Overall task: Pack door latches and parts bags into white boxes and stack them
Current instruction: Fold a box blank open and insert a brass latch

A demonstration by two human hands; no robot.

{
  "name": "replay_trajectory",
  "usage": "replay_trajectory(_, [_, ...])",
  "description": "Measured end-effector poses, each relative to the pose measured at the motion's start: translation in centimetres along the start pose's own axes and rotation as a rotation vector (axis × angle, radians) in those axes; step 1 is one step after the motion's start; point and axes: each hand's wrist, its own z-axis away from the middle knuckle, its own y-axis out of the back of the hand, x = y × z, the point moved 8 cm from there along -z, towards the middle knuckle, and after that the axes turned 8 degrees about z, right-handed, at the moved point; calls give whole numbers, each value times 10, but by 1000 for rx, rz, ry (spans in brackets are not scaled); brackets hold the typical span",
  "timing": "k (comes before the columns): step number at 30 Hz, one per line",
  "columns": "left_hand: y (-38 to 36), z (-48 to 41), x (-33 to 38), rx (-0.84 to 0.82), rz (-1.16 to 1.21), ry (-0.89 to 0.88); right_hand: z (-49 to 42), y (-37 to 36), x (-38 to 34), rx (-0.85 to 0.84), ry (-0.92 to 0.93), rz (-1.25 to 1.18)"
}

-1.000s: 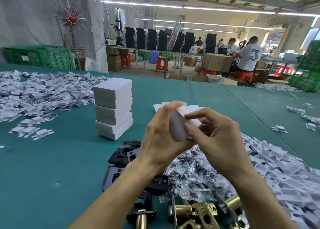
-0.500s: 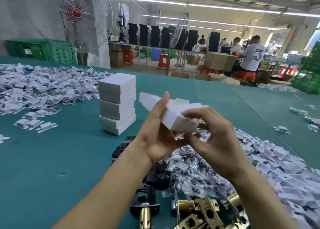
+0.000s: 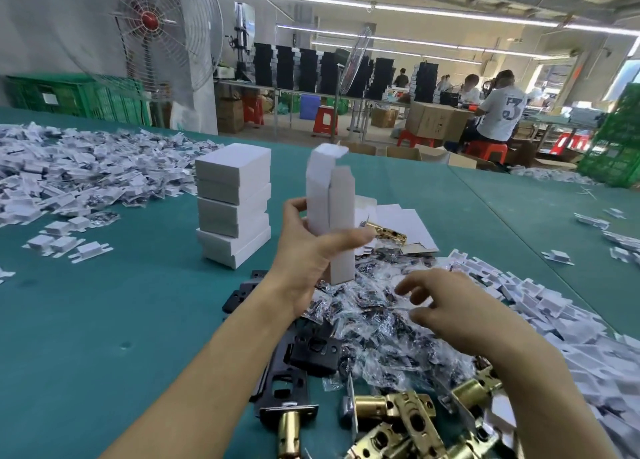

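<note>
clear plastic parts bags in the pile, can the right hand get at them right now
Probably yes. The right hand, open and empty, is right over the clear plastic parts bags with nothing between. The left hand holds the upright white cardboard box off to the left.

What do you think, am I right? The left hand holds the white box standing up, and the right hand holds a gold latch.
Almost. In the head view the left hand does hold the white box standing up, but the right hand holds no gold latch. It is open and empty, over the pile of parts bags. The gold latches lie on the table.
</note>
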Motion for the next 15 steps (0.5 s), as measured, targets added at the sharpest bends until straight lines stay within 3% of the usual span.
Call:
replay_trajectory(3, [0, 1, 2, 19, -158, -121, 7, 2, -10, -43, 62, -4])
replay_trajectory(7, [-1, 5, 9, 34, -243, -242, 27, -21, -50, -257, 227, -29])
replay_trajectory(10, [-2, 5, 16, 54, -226, -248, 40, -45, -63, -381, 208, 81])
replay_trajectory(15, [0, 8, 23, 91, -198, -245, 44, -53, -73, -299, 151, 331])
